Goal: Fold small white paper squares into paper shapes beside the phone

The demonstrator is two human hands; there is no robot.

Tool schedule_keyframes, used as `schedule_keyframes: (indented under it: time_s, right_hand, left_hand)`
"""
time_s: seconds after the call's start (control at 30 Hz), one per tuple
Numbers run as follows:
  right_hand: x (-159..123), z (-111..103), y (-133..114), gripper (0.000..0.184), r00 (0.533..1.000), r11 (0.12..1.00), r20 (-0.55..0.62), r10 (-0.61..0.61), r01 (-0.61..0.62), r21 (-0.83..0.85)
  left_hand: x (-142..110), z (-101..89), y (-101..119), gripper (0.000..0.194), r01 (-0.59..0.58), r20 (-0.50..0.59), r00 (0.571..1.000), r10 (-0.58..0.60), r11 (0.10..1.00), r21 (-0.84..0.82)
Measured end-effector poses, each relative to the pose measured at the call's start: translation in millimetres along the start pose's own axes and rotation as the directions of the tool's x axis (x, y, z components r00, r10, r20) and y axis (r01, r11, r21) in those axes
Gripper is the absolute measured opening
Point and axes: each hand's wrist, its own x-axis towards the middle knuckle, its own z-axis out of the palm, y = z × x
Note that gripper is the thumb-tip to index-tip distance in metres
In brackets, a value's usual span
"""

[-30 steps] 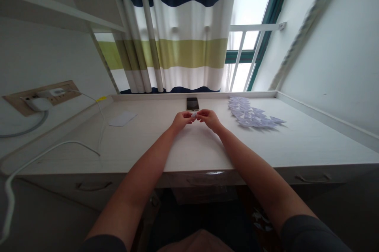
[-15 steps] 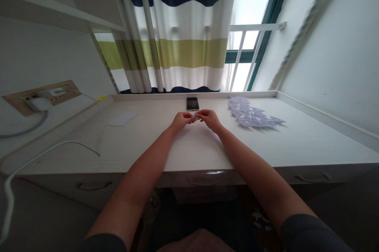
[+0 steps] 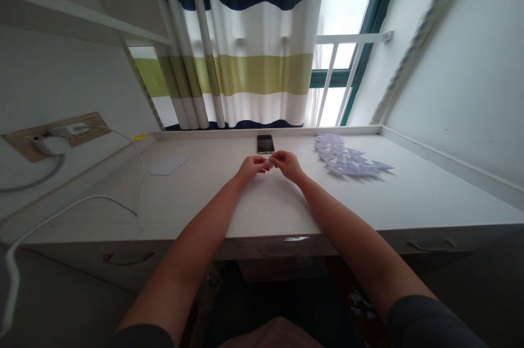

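Between my two hands is a small piece of white paper (image 3: 269,162), mostly covered by fingers. My left hand (image 3: 251,167) pinches it from the left, and my right hand (image 3: 287,163) pinches it from the right. Both hands are over the middle of the white desk (image 3: 270,206), just in front of a dark phone (image 3: 266,144) lying flat. To the right spreads a cluster of several folded white paper pieces with pointed tips (image 3: 346,157). Flat white paper (image 3: 168,165) lies on the left side.
A white cable (image 3: 141,173) runs from a charger (image 3: 73,129) in the left wall socket across the desk. Low raised edges border the desk, and a striped curtain (image 3: 245,75) hangs behind it. Drawer handles (image 3: 129,258) show along the front.
The fingers have shifted slightly around the small paper, which shows a little less now. The whole view has drifted slightly; the other things lie as before.
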Motion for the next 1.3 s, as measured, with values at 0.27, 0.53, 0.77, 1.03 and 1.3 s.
schedule_keyframes:
  time_s: [0.27, 0.53, 0.77, 1.03, 1.3]
  right_hand:
    - [2.5, -0.3, 4.7, 0.022, 0.994, 0.956, 0.085, 0.074, -0.095, 0.278]
    - [2.2, -2.9, 7.3, 0.021, 0.995, 0.984, 0.071, 0.077, -0.087, 0.157]
    - [0.9, -2.7, 5.7, 0.022, 0.988, 0.979, 0.101, 0.116, -0.131, 0.158]
    - [-0.4, -1.9, 1.3, 0.021, 0.981, 0.962, 0.123, 0.149, -0.172, 0.211]
    - [0.8, -3.9, 3.0, 0.015, 0.994, 0.988, 0.074, 0.078, -0.087, 0.127]
  left_hand:
    - [4.2, -2.5, -2.7, 0.024, -0.065, -0.079, 0.995, 0.067, 0.997, 0.031]
    - [4.3, -2.9, -5.3, 0.028, -0.048, -0.074, 0.996, 0.053, 0.996, 0.076]
    - [5.8, -2.4, -7.0, 0.025, -0.122, -0.154, 0.978, 0.139, 0.986, 0.113]
    - [3.5, -1.4, -3.1, 0.021, -0.096, -0.136, 0.985, 0.103, 0.994, 0.058]
    - [2.1, -0.5, -2.5, 0.023, -0.058, -0.095, 0.994, 0.058, 0.998, 0.004]
